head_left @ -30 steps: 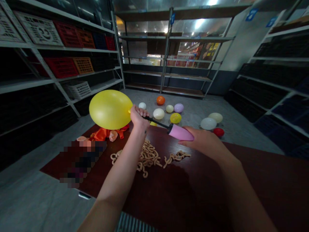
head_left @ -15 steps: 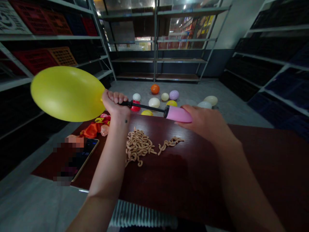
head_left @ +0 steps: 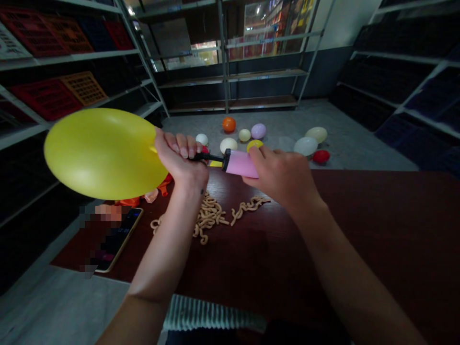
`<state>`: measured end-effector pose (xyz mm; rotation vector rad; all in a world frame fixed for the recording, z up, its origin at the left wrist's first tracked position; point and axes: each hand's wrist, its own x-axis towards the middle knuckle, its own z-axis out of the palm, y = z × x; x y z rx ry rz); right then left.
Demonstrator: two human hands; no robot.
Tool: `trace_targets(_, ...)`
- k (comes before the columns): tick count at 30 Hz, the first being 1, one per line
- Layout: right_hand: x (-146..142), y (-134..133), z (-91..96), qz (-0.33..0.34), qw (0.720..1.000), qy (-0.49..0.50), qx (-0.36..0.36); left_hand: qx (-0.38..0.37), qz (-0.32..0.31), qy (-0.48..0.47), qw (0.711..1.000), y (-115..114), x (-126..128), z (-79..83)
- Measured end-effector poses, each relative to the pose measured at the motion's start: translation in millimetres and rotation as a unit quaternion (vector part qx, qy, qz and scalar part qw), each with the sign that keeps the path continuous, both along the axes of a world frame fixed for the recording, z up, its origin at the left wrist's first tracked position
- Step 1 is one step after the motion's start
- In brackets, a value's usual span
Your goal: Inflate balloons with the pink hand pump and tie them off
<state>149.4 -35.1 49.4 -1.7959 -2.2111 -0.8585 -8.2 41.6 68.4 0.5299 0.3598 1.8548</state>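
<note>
The left hand clamps the neck of an oval yellow rubber balloon, at its nine o'clock, with a black plastic pump rod, seemingly keeping them joined; at three o'clock, the separate right hand grips the pink plastic barrel.

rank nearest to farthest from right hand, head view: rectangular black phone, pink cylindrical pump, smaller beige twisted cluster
1. Pink cylindrical pump, gripped in the right hand
2. Smaller beige cluster, on the table, lower left
3. Black phone, far left
</note>
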Motion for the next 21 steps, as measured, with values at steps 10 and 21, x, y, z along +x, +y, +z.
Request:
trace_targets(10, -4, 3, -6.8, 0.036, 0.996, 0.079, -0.017, -0.037, -0.044, 0.021, 0.998, 4, 10, -5.1)
trace_targets(21, -2, 3, -0.2, 0.038, 0.981, 0.137, -0.132, -0.029, -0.034, 0.013, 0.999, 22, -44, 11.6)
